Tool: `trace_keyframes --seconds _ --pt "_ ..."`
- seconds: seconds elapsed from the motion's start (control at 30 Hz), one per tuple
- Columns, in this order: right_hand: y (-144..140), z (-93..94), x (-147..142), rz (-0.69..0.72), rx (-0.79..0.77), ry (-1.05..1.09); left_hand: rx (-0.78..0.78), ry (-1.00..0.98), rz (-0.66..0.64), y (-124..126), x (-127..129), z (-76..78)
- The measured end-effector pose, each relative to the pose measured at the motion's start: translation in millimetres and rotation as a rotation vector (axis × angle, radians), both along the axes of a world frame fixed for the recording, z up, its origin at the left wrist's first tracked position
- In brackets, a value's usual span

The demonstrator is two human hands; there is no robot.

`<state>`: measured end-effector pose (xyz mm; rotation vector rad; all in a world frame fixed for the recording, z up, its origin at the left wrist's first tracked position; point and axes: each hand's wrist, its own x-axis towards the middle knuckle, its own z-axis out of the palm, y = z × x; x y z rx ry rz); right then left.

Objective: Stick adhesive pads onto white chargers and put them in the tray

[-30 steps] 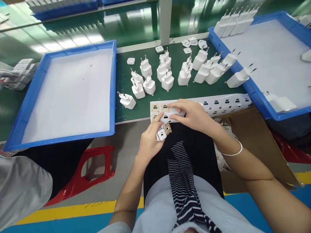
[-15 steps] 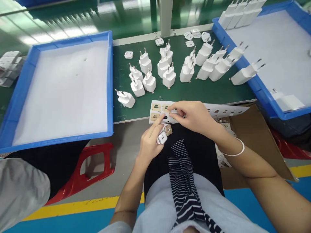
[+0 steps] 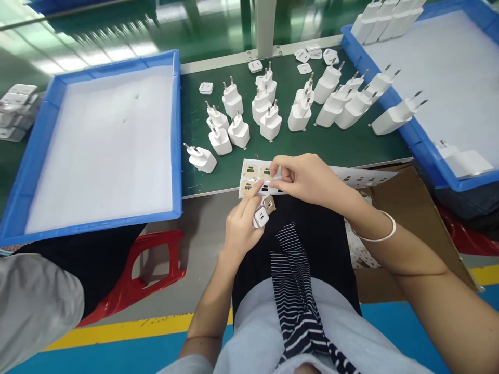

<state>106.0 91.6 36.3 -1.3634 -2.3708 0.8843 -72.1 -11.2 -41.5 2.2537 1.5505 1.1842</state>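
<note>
My left hand (image 3: 242, 224) is closed around two chargers. One shows a white end face (image 3: 261, 217) with a port slot; the other has a tan sticker (image 3: 269, 204) on its end. The left index finger reaches up and presses on a white sticker sheet (image 3: 245, 193) at the table's front edge. Tan stickers with cut-outs (image 3: 250, 169) sit at the sheet's left end. My right hand (image 3: 300, 176) pinches with thumb and index finger at the right edge of an upper tan sticker (image 3: 265, 171). Part of the sheet is hidden beneath this hand.
Several white plug chargers (image 3: 270, 124) stand on the green table (image 3: 202, 182), with small white caps (image 3: 304, 68) behind them. A blue tray (image 3: 177, 156) is at left, another (image 3: 440, 169) at right. Below are a cardboard box (image 3: 413, 223) and a red stool (image 3: 173, 254). Someone's grey sleeve (image 3: 39, 306) is at left.
My right index finger has curled back from the sticker's middle to its right edge, and the hand has lifted slightly. The left hand keeps its chargers, turned a little.
</note>
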Motion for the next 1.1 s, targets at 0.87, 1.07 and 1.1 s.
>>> trace_keyframes --seconds 0.87,1.07,1.1 --pt "46.3 -0.7 0.7 -0.023 -0.316 0.588 -0.133 -0.127 0.117 10.4 15.6 15.2" --pt "34.5 11.7 19.7 -0.182 -0.372 0.858 -0.164 -0.247 0.097 13.6 15.0 19.6" --pt "28.7 13.8 23.2 -0.203 -0.396 0.879 -0.165 -0.285 0.09 14.0 14.5 19.7"
